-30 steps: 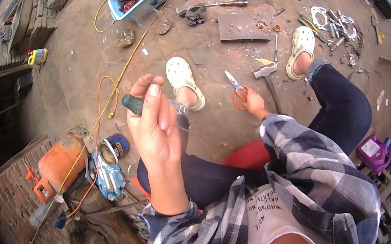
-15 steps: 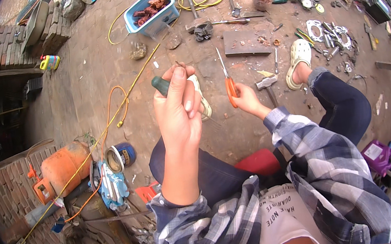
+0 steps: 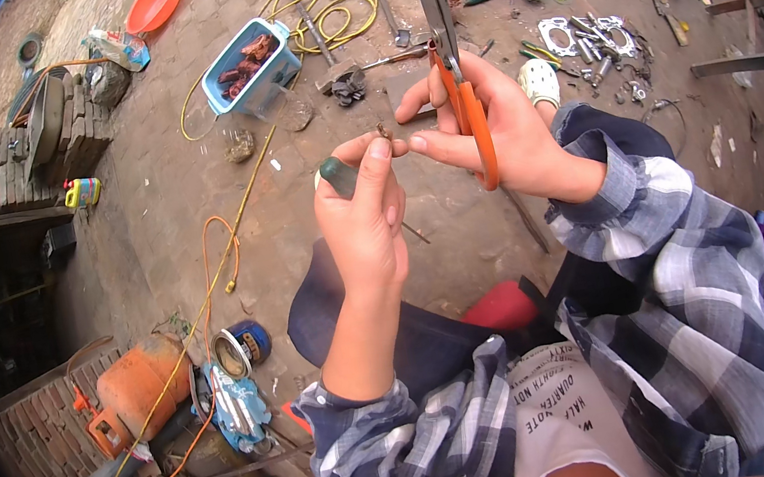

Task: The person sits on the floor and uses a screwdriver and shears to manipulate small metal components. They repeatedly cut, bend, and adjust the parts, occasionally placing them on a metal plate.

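My left hand [image 3: 363, 207] is closed in front of me around a green-handled screwdriver [image 3: 337, 176]. Its thin shaft comes out below the palm. Thumb and forefinger of that hand pinch a small brownish piece [image 3: 382, 129], too small to name. My right hand [image 3: 509, 131] is closed on a pair of orange-handled scissors [image 3: 478, 125], blades pointing up and away. Its thumb tip and fingertips come close to the pinched piece; whether they touch it, I cannot tell.
A blue tub [image 3: 250, 71] with reddish-brown scraps stands ahead, beside a coiled yellow hose [image 3: 338, 8]. Metal parts [image 3: 595, 44] and tools lie at the far right. At left are an orange gas cylinder [image 3: 142, 383] and an open can [image 3: 239, 349].
My right hand has risen with the scissors and come in beside my left hand, its fingers near the small piece. The view has shifted; my left hand keeps its hold.
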